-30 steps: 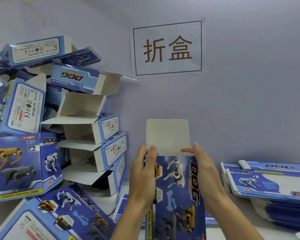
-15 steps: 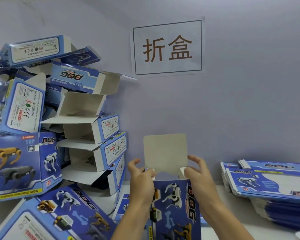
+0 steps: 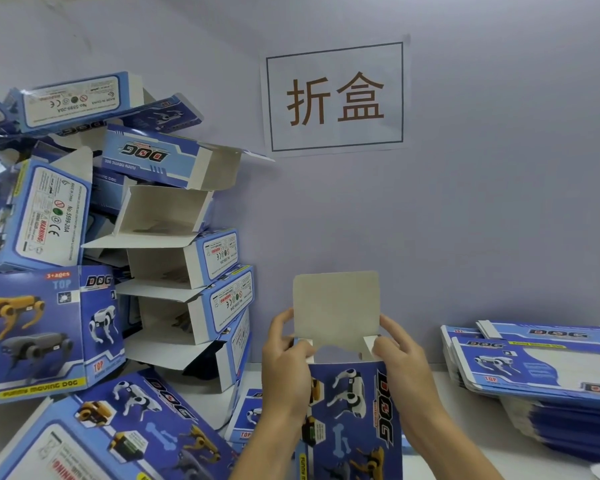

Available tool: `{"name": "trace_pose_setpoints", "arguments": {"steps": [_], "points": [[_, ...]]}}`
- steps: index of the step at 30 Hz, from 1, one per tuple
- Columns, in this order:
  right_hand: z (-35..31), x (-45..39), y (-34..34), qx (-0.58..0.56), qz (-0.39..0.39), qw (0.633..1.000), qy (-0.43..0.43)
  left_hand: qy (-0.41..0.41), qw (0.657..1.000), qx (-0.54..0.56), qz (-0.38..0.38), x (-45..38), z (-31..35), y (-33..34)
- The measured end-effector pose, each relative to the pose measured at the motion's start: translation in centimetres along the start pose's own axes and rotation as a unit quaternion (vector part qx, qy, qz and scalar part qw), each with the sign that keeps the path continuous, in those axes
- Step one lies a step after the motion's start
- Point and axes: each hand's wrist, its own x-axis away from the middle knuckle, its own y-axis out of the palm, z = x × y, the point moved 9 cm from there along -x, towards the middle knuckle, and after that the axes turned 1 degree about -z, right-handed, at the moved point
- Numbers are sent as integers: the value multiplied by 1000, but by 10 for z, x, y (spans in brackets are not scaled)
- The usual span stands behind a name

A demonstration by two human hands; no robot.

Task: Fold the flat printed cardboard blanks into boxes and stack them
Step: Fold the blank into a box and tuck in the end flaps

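Box (image 3: 354, 410) printed with robot dogs is standing upright between both hands, in front of the wall and over the white table (image 3: 465, 462), already opened into a tube. Its top lid flap (image 3: 336, 306) is sticking straight up, grey side facing the camera. The left hand (image 3: 284, 365) is gripping the box's upper left corner, thumb pressing on the small left dust flap (image 3: 307, 348). The right hand (image 3: 400, 358) is gripping the upper right corner, fingertips pinching at the right dust flap (image 3: 370, 342). Both side flaps are looking partly tucked inward, so the step in hand is probably closing the top end.

Next, the move is likely calling for both dust flaps to be held flat while the lid flap is being bent forward and its edge slid inside the front panel. Afterwards the box would be joining the heap of folded boxes (image 3: 167, 258) on the left; the stack of flat blanks (image 3: 541, 368) is waiting on the right.
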Motion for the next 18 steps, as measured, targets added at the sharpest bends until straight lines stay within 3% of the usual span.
{"name": "trace_pose_setpoints", "arguments": {"steps": [8, 12, 18], "points": [[3, 3, -8, -30, 43, 998, -45, 76, 990, 62, 99, 8, 1, -20], [8, 3, -15, -71, 76, 993, -48, 36, 989, 112, 86, 1, -20, -19], [8, 5, -9, -125, 30, 991, -39, 98, 990, 51, 86, 4, -3, -13]]}}
